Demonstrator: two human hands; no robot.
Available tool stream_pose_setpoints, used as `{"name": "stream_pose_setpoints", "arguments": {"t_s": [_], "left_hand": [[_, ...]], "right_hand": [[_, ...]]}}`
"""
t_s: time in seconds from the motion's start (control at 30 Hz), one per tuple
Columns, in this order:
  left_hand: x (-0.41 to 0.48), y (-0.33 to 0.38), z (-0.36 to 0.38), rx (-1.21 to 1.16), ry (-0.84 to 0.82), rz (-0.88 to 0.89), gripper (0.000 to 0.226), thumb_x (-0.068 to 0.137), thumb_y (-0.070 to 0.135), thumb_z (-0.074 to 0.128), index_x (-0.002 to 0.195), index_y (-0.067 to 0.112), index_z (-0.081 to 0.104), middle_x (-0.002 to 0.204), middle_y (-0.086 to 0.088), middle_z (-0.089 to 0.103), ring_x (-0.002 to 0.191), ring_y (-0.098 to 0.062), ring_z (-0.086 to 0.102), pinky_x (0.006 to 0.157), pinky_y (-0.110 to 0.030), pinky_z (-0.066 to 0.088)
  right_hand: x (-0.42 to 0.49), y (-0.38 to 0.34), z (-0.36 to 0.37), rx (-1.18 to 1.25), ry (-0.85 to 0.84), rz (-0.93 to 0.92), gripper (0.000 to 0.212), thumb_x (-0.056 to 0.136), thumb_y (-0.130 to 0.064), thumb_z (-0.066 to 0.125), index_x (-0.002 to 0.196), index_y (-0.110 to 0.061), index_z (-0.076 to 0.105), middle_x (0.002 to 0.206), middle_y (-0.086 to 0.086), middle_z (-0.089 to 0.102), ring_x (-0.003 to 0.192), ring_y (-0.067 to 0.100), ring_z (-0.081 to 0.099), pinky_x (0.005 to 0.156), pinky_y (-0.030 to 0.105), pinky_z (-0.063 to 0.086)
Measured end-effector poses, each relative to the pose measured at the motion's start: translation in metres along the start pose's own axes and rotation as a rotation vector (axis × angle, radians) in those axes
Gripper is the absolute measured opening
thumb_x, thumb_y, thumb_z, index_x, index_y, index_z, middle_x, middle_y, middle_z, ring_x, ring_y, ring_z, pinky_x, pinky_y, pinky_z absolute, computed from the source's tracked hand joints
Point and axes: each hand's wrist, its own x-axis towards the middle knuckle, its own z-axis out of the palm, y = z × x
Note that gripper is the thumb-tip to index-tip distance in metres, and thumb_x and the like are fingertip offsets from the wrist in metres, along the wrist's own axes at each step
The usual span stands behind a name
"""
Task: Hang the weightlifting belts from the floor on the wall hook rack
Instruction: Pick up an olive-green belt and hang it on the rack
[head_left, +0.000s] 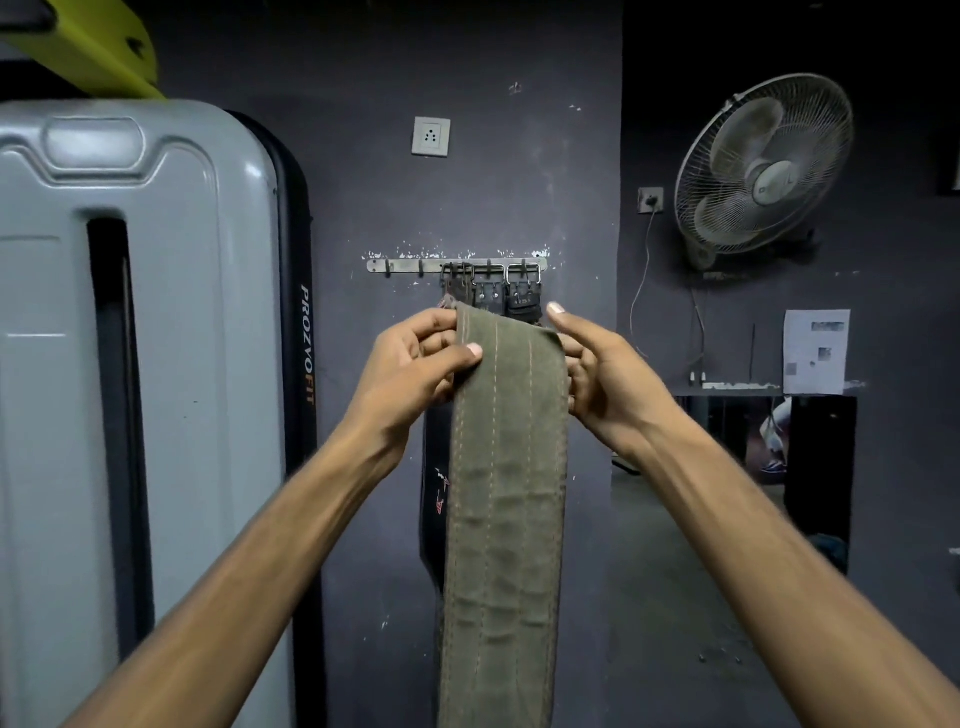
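Note:
An olive-green stitched weightlifting belt (506, 493) hangs straight down in front of me, held up by its top end. My left hand (415, 364) pinches the belt's upper left edge, thumb on the front face. My right hand (597, 374) grips the upper right edge, fingers behind it and forefinger raised. Just above and behind my hands the metal hook rack (405, 266) is fixed to the dark wall. Three dark belts (491, 293) hang by their buckles from its right-hand hooks; the left hooks are bare. A black belt (436, 493) hangs behind the green one.
A tall grey machine shroud (140, 364) labelled PROZYOFIT stands close on the left. A wall fan (763, 166) with its cable and socket is at the upper right, with a ledge and paper notice (815, 351) below it. A wall socket (431, 136) sits above the rack.

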Motion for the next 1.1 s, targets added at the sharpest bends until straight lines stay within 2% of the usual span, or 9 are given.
{"name": "stream_pose_setpoints", "arguments": {"t_s": [0.1, 0.2, 0.3, 0.37, 0.5, 0.63, 0.8, 0.87, 1.1], "left_hand": [[-0.001, -0.013, -0.009, 0.003, 0.014, -0.024, 0.023, 0.088, 0.008, 0.066, 0.11, 0.008, 0.069, 0.084, 0.002, 0.069, 0.061, -0.007, 0.051, 0.047, -0.017, 0.034], [0.002, -0.02, -0.014, -0.04, 0.015, -0.197, 0.015, 0.079, 0.031, 0.07, 0.088, 0.02, 0.075, 0.073, 0.002, 0.062, 0.059, -0.013, 0.049, 0.043, -0.02, 0.038], [0.005, -0.028, -0.014, 0.037, -0.028, -0.4, 0.046, 0.086, 0.064, 0.057, 0.076, 0.024, 0.077, 0.065, 0.005, 0.063, 0.054, -0.01, 0.057, 0.048, -0.022, 0.046], [0.008, -0.04, -0.008, 0.064, -0.033, -0.473, 0.057, 0.089, 0.071, 0.048, 0.093, 0.022, 0.078, 0.074, 0.0, 0.071, 0.063, -0.011, 0.066, 0.059, -0.027, 0.054], [0.023, -0.058, 0.001, -0.137, 0.099, -0.454, 0.049, 0.096, 0.045, 0.057, 0.121, 0.005, 0.068, 0.106, -0.016, 0.073, 0.093, -0.023, 0.069, 0.099, -0.044, 0.052], [0.049, -0.079, -0.015, -0.059, 0.143, -0.289, 0.025, 0.098, 0.027, 0.059, 0.104, 0.008, 0.074, 0.094, -0.003, 0.08, 0.089, -0.017, 0.075, 0.083, -0.031, 0.059], [0.07, -0.116, -0.048, 0.048, 0.07, -0.219, 0.02, 0.1, 0.026, 0.058, 0.105, 0.012, 0.071, 0.095, 0.004, 0.08, 0.091, -0.007, 0.074, 0.073, -0.015, 0.055], [0.081, -0.133, -0.064, 0.101, 0.02, -0.183, 0.017, 0.1, 0.023, 0.058, 0.107, 0.013, 0.07, 0.098, 0.006, 0.079, 0.093, -0.007, 0.074, 0.073, -0.013, 0.055], [0.136, -0.178, -0.123, 0.235, -0.156, -0.192, 0.033, 0.098, 0.013, 0.059, 0.131, 0.014, 0.058, 0.121, -0.001, 0.072, 0.111, -0.013, 0.068, 0.095, -0.025, 0.053]], "right_hand": [[0.009, 0.006, 0.004, 0.031, 0.037, -0.036, 0.014, 0.097, -0.019, 0.065, 0.103, -0.007, 0.072, 0.056, -0.008, 0.059, 0.041, 0.002, 0.048, 0.039, 0.015, 0.035], [0.013, 0.022, 0.005, -0.024, 0.034, -0.147, 0.01, 0.099, -0.01, 0.062, 0.09, -0.01, 0.068, 0.063, -0.01, 0.065, 0.049, -0.001, 0.056, 0.046, 0.012, 0.041], [0.013, 0.04, 0.001, -0.033, 0.014, -0.216, 0.007, 0.1, -0.007, 0.061, 0.097, -0.009, 0.067, 0.077, -0.001, 0.074, 0.065, 0.004, 0.067, 0.059, 0.015, 0.052], [0.013, 0.05, -0.003, -0.015, -0.014, -0.25, 0.008, 0.1, -0.005, 0.061, 0.096, -0.01, 0.067, 0.079, 0.001, 0.076, 0.068, 0.006, 0.069, 0.064, 0.017, 0.055], [0.02, 0.07, -0.01, -0.087, -0.071, -0.3, 0.006, 0.099, -0.005, 0.062, 0.098, -0.004, 0.068, 0.083, 0.002, 0.076, 0.075, 0.009, 0.07, 0.067, 0.019, 0.056], [0.048, 0.09, -0.018, -0.122, -0.079, -0.187, 0.007, 0.096, -0.011, 0.067, 0.091, -0.014, 0.071, 0.078, 0.0, 0.071, 0.065, 0.009, 0.064, 0.054, 0.016, 0.049], [0.106, 0.105, -0.012, -0.126, 0.011, -0.122, 0.032, 0.089, -0.049, 0.071, 0.071, -0.024, 0.07, 0.061, -0.008, 0.056, 0.049, 0.007, 0.051, 0.048, 0.021, 0.042], [0.134, 0.11, -0.002, -0.123, 0.026, -0.098, 0.04, 0.086, -0.058, 0.071, 0.083, -0.019, 0.078, 0.071, 0.001, 0.06, 0.058, 0.013, 0.053, 0.049, 0.022, 0.045], [0.217, 0.151, 0.034, -0.217, 0.245, -0.146, 0.041, 0.099, -0.032, 0.066, 0.098, 0.008, 0.073, 0.076, 0.01, 0.07, 0.057, 0.01, 0.059, 0.05, 0.017, 0.047]]}}
